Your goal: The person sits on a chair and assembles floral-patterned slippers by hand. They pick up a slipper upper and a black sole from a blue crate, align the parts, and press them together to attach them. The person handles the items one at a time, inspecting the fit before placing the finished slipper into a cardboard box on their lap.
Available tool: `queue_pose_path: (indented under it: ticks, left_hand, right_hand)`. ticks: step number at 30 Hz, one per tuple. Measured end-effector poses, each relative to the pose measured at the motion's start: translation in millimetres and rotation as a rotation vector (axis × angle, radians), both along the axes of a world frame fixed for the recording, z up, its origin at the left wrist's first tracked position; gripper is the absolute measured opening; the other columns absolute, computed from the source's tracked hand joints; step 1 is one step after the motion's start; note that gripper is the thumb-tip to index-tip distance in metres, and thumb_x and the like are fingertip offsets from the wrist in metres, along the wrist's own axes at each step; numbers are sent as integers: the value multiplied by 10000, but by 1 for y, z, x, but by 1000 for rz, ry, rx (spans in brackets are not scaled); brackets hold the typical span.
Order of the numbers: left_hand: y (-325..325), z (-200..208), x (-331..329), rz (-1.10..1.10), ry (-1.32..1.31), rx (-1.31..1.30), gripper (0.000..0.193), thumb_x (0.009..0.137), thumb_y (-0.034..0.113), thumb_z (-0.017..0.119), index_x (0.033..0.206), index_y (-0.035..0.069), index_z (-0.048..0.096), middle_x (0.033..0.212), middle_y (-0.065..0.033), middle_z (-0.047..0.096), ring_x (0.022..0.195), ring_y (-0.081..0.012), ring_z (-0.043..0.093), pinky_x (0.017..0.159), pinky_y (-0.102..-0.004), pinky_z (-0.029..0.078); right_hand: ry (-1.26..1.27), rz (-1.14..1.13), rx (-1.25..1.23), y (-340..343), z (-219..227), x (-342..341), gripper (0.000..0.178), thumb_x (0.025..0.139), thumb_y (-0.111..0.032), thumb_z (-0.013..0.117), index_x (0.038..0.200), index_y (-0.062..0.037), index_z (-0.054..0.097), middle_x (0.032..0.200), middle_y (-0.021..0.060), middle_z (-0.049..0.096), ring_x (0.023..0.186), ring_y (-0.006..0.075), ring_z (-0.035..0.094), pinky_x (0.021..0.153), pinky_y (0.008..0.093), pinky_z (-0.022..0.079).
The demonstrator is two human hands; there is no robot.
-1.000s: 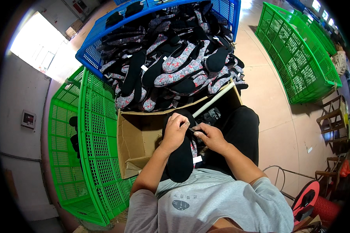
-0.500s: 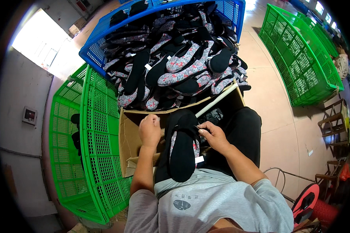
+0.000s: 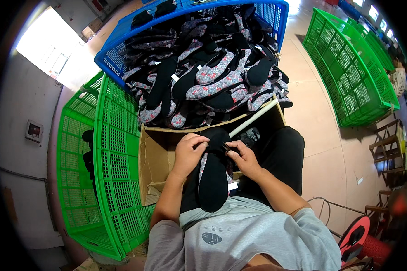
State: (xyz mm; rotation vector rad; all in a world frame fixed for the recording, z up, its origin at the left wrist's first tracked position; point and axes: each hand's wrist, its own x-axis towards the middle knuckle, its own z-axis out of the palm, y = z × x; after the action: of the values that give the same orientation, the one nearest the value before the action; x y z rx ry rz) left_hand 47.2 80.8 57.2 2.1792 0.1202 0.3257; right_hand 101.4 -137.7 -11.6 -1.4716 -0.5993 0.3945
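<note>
We find open pale floor point(image 3: 323, 149) right of the lap point(image 3: 285, 153), whereas the green crate point(image 3: 118, 167) bounds the left and the blue crate point(image 3: 111, 61), heaped with slippers point(image 3: 215, 88), closes the far side; the cardboard box point(image 3: 157, 158) nearer us is shadowed within and partly hidden. Over the lap lies 1 black-faced slipper point(image 3: 214, 185), its left edge pinched by the left hand point(image 3: 189, 152), while the right hand point(image 3: 244, 159) pinches a small dark item point(image 3: 226, 147) we cannot fully make out.
</note>
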Motion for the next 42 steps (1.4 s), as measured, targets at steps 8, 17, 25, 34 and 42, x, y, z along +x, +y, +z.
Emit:
queue_pose_path:
  ticks: [8,17,25,34,42]
  left_hand:
    - [-24,-3,4,-13,-10,245,159,724,106,783,866,46,743,843,-84,640,867,-290,603,788,-393,488]
    - [-45,-11,4,31,1,665,122,748,136,759,833,71,700,864,-83,603,881,-299,580,760,-430,464]
    - [-7,-38,10,44,253,-497,71,932,120,625,908,53,622,829,-9,570,769,-120,530,730,-275,445]
    - [-1,-33,12,79,321,-978,92,969,172,641,991,84,632,868,36,587,774,-65,528,746,-212,440]
    - [-7,-28,21,7,186,-298,197,856,109,719,1031,17,726,941,-48,672,928,-178,642,844,-282,485]
  right_hand:
    - [168,-7,39,0,0,-2,259,1002,-127,571,1234,-13,571,1108,62,624,986,129,631,880,275,499]
    - [159,-25,-26,4,-1,-3,248,996,-122,575,1220,-15,578,1065,73,647,976,128,633,873,281,498]
    - [-10,-50,-62,6,-9,-3,261,1003,-150,570,1244,-49,583,1004,32,666,879,83,603,756,234,472]
    - [61,-37,-124,6,-4,-1,261,982,-154,590,1205,-20,602,1039,116,679,950,201,670,856,311,511]
    - [117,-35,-8,8,-11,-3,254,1018,-168,555,1245,-58,580,954,13,660,764,50,518,691,211,440]
